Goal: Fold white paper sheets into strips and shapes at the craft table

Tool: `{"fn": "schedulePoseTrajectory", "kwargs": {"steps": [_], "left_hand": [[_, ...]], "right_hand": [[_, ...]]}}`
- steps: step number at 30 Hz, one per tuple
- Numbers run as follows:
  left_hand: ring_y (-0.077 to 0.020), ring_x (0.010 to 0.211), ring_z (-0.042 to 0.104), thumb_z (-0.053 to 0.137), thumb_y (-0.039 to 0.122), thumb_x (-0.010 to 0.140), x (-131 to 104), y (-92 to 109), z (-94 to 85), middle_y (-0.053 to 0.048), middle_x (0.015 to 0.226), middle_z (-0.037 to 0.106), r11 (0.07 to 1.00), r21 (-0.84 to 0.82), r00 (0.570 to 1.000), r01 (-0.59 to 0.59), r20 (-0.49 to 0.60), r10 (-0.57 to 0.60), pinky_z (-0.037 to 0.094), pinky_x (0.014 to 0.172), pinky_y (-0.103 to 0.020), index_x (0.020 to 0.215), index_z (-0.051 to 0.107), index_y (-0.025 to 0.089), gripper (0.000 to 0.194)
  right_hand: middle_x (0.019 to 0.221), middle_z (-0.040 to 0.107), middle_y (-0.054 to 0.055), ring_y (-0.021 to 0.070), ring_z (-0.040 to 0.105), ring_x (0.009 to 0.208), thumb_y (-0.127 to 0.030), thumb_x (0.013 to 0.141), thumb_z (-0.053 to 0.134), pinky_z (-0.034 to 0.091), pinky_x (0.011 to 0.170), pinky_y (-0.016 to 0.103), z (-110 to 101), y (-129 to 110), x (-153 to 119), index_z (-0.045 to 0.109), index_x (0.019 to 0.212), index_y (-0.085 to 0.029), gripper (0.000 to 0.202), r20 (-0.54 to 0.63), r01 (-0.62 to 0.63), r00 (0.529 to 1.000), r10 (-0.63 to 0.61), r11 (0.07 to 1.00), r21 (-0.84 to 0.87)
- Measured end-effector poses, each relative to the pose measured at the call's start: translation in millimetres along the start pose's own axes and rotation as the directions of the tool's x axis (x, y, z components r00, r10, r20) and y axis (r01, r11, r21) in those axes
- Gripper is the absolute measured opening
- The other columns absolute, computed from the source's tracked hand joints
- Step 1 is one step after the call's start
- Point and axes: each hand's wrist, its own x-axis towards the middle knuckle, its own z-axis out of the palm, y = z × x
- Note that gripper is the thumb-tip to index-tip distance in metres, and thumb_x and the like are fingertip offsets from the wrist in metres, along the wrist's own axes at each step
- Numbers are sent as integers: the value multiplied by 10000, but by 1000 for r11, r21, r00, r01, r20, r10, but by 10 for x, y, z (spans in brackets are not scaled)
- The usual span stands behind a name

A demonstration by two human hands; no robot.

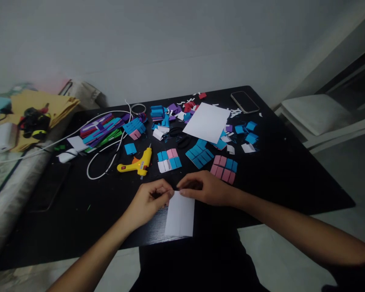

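A white sheet of paper (180,215) hangs by the front edge of the black table (91,219), its top edge pinched by both hands. My left hand (149,202) grips the upper left corner between thumb and fingers. On the upper right, my right hand (203,187) has its thumb and fingers closed on the same edge. Just beyond the hands lie a panel of blue, pink and white folded pieces (169,160), a blue panel (200,154) and a pink and blue panel (224,168). A yellow glue gun (136,163) rests to their left.
A larger white sheet (207,122) covers part of a pile of paper scraps. Dark scissors (184,141) lie beside it. A phone (245,101) sits at the back right. Coloured strips (100,129) and a looping white cable (89,164) occupy the left, near yellow envelopes (45,107).
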Motion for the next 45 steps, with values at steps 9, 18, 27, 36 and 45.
{"fn": "schedulePoseTrajectory", "kwargs": {"steps": [9,18,27,36,45], "left_hand": [[-195,770,643,624,317,966,-121,-84,85,-20,815,671,881,472,965,-27,-216,145,499,706,-324,845,656,197,172],[-274,975,671,526,72,1002,-257,-184,215,-143,1127,728,369,839,819,-401,147,555,539,795,-406,1292,648,97,315],[-283,1019,632,425,60,1029,-291,-186,231,-168,1160,713,257,876,792,-409,201,576,521,847,-413,1332,631,40,367],[-288,1039,626,429,26,987,-392,-146,381,-194,1196,713,208,919,843,-336,195,502,518,827,-405,1402,563,-28,439],[-312,1087,607,514,6,928,-442,-158,455,-184,1283,694,207,943,886,-262,150,438,511,877,-436,1445,533,-3,517]], "right_hand": [[1160,744,187,283,684,1111,-78,985,510,601,985,467,358,170,-306,701,1216,-63,300,50,393,843,-536,549,-737],[1302,702,237,295,658,1251,34,908,419,558,1112,400,492,290,-420,649,1302,42,456,153,379,818,-555,321,-868],[1295,698,235,296,656,1229,40,910,445,576,1079,427,564,357,-473,644,1314,21,452,78,306,825,-560,325,-895],[1223,735,206,302,681,1156,-35,955,461,584,1032,437,570,313,-449,689,1250,4,374,83,285,837,-541,301,-910],[1239,747,192,308,670,1106,-159,1018,554,601,964,452,501,293,-605,699,1242,12,317,-28,179,836,-548,321,-930]]}}
